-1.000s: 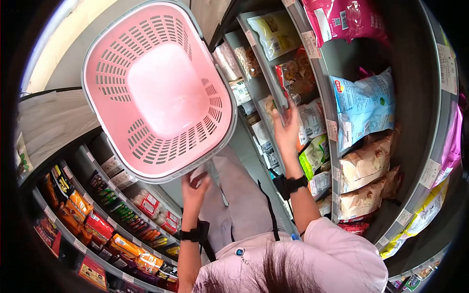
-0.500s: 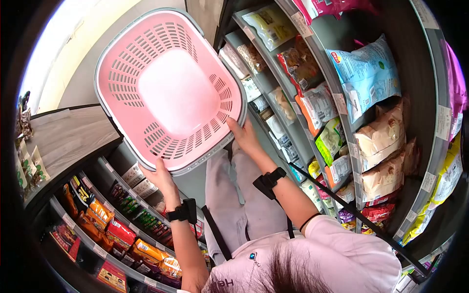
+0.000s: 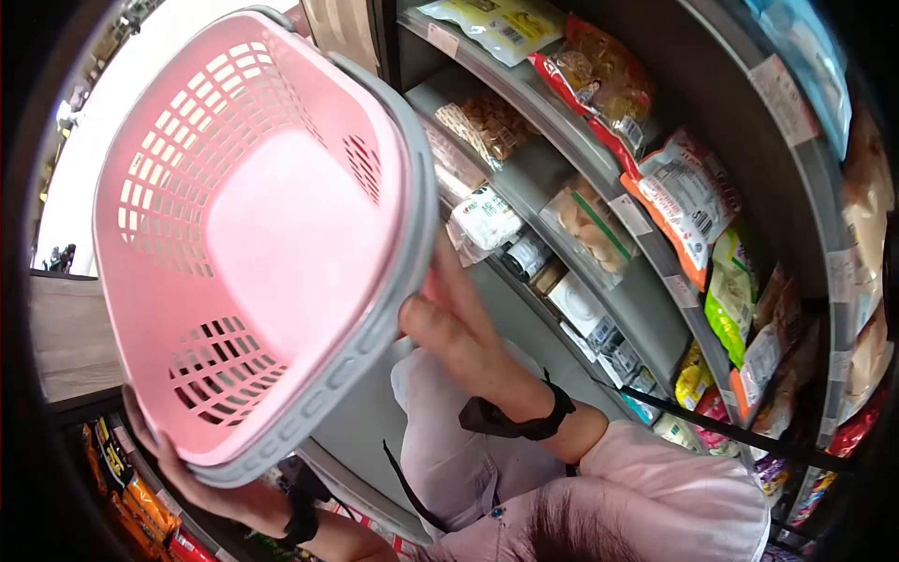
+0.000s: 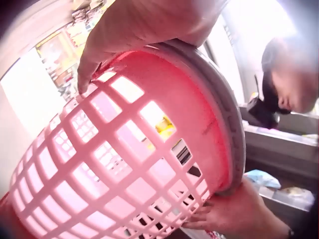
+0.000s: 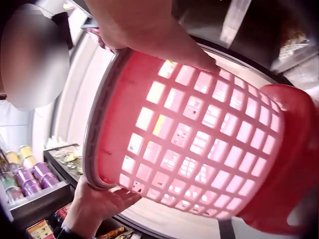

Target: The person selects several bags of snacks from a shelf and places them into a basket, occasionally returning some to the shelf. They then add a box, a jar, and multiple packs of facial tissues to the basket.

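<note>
A pink plastic basket (image 3: 290,206) with slotted walls and a grey rim is tilted, its mouth turned toward the head camera. My left hand (image 3: 211,492) holds its lower left side, under the grey rim. On the opposite side my right hand (image 3: 459,328) grips it, thumb at the rim and fingers behind the wall. In the left wrist view, the left hand (image 4: 144,25) lies along the slotted wall (image 4: 119,124) just below the rim. The right wrist view shows the right hand (image 5: 144,25) with its fingers stretched along the outer wall.
Shelves on the right hold bagged snacks, among them an orange and white bag (image 3: 688,201) and a red-edged clear bag (image 3: 599,80). Orange packets (image 3: 140,506) line a shelf at lower left. A dark strap or bar (image 3: 721,421) crosses in front of the right shelves.
The right hand came from the shelf to the basket, and the left hand moved onto its left side. The basket has come closer and tipped. The view has shifted nearer the right shelves.
</note>
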The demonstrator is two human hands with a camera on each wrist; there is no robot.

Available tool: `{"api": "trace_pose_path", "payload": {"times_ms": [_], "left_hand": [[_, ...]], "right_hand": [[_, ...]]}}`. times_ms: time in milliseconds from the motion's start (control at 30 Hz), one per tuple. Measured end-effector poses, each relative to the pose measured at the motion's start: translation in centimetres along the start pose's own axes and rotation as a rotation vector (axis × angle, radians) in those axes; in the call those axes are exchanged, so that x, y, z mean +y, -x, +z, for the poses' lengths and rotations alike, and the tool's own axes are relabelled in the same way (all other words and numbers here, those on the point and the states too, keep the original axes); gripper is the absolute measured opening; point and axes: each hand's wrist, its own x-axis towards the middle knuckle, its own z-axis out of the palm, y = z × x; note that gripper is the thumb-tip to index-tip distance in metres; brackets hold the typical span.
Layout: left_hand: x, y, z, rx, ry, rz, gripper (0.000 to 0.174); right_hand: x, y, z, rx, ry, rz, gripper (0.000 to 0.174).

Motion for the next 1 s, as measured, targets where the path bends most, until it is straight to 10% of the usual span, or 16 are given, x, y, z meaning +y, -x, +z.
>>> {"api": "trace_pose_path", "payload": {"times_ms": [67,267,467,667,800,1000], "left_hand": [[-1.8,-0.9,-2.3,-0.001,0.066,0.065,0.054],[-5.3,1.9,-4.4,0.051,0.142,0.214,0.054],[-7.9,9.2,-2.7,-0.187,-0.206,0.041,0.022],[-11.3,14.9,2.6,-0.772,-0.231,-0.124,0.031],[-13.1,17.4,6.4,-1.021,-0.082,-0.238,0.035],[-12.1,19.9,10.0,-1.213,0.133,-0.63,0.077]], "right_hand": [[3.7,1.1,-2.3,-0.117,0.194,-0.274,0.079],[6.0,6.8,-16.1,0.264,0.913,-0.28,0.038],[4.0,11.8,-28.3,0.751,1.671,-0.106,0.067],[4.4,8.7,-32.9,0.781,1.518,0.283,0.069],[4.6,10.4,-33.8,0.891,1.349,0.029,0.051],[1.8,16.0,-22.0,0.448,1.307,-0.463,0.041]]}}
